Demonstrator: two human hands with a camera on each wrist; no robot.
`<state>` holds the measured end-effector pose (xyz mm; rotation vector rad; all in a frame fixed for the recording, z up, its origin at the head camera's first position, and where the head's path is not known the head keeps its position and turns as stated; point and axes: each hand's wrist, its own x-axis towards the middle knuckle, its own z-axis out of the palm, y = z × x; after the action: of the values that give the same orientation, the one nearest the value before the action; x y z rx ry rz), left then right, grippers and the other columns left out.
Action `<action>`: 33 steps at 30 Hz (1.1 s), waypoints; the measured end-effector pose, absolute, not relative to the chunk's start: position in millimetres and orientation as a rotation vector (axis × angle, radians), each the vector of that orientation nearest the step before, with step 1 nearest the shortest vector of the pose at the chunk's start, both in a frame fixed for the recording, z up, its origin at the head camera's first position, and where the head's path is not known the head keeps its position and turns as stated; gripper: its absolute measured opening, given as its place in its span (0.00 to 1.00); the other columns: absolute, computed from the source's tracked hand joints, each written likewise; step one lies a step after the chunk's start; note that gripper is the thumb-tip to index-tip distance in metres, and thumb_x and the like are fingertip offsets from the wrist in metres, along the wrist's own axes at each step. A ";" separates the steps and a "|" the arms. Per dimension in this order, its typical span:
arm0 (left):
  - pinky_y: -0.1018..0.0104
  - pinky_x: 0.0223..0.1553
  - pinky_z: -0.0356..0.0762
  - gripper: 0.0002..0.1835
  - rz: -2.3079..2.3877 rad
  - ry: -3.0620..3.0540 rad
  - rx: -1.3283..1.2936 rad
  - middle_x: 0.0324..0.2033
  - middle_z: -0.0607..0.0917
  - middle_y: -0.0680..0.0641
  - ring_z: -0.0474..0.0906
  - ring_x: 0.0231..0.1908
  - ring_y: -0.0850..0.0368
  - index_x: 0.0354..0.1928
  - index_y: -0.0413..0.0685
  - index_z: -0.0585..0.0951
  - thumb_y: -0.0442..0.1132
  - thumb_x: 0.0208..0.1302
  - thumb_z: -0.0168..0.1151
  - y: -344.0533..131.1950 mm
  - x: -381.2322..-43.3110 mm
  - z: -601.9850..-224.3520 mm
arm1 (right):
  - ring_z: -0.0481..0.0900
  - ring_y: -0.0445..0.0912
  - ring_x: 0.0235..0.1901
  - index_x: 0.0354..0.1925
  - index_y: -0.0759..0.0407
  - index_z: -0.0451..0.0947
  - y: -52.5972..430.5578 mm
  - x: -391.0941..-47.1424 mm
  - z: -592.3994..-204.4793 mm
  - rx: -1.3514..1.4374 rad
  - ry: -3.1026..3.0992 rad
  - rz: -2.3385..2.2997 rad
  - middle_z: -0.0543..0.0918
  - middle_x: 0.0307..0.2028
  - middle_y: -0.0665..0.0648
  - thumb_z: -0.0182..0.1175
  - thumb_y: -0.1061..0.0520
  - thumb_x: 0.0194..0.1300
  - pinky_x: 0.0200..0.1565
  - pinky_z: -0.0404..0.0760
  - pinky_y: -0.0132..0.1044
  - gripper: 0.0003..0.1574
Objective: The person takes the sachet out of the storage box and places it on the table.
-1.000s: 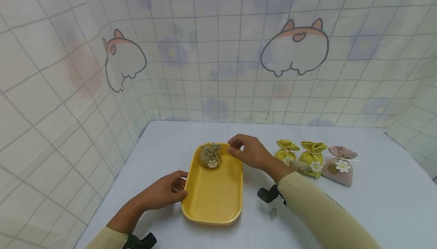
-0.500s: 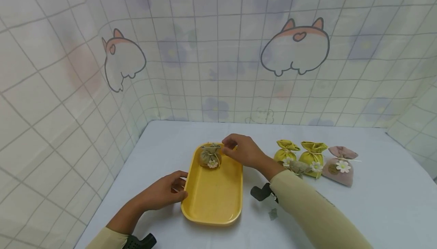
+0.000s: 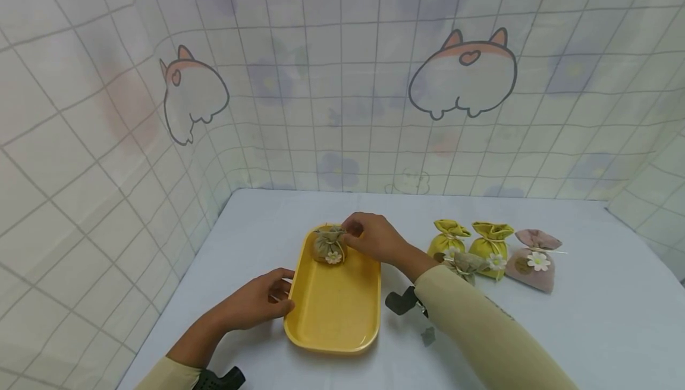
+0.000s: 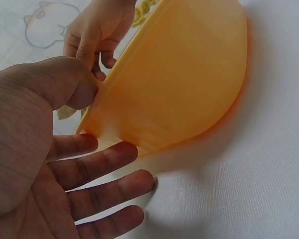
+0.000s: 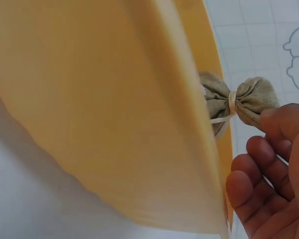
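Observation:
A yellow tray lies on the white table, with a grey-green drawstring pouch at its far left corner. My right hand reaches over the far right rim and pinches the pouch's gathered top. In the right wrist view the thumb lies on that fabric top, above the light tie; the index fingertip is hidden behind it. My left hand touches the tray's left side. The left wrist view has its thumb at the rim and its other fingers spread out nearly straight by the outer wall.
Right of the tray stand two yellow-green pouches with white flowers. Another grey-green pouch lies in front of them, partly behind the right sleeve. A pink pouch is farther right. Grid-patterned cloth hangs behind the table.
My right hand has moved left from the tray's far right corner to the pouch and taken its top. The left hand and the tray stay where they were.

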<state>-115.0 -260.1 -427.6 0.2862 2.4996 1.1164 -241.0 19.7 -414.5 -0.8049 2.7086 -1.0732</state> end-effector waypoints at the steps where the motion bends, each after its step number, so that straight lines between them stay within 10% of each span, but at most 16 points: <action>1: 0.53 0.51 0.82 0.32 1.115 2.502 0.283 0.51 0.84 0.50 0.81 0.48 0.54 0.68 0.42 0.72 0.46 0.66 0.69 -260.0 -115.0 -427.9 | 0.80 0.41 0.40 0.48 0.51 0.84 19.3 -240.6 -414.1 -0.808 2.706 -1.077 0.83 0.38 0.45 0.67 0.51 0.70 0.44 0.82 0.38 0.11; 33: 0.53 0.52 0.81 0.32 1.134 2.492 0.317 0.50 0.85 0.52 0.81 0.48 0.55 0.68 0.44 0.72 0.49 0.67 0.69 -262.4 -115.9 -429.9 | 0.79 0.43 0.36 0.41 0.50 0.83 61.9 -207.0 -371.9 -0.829 2.743 -1.180 0.82 0.34 0.44 0.64 0.53 0.71 0.38 0.83 0.36 0.03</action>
<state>-115.9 -262.4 -429.9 0.3167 2.4919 1.1337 -207.0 61.9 -371.9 -0.8292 2.7434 -1.1801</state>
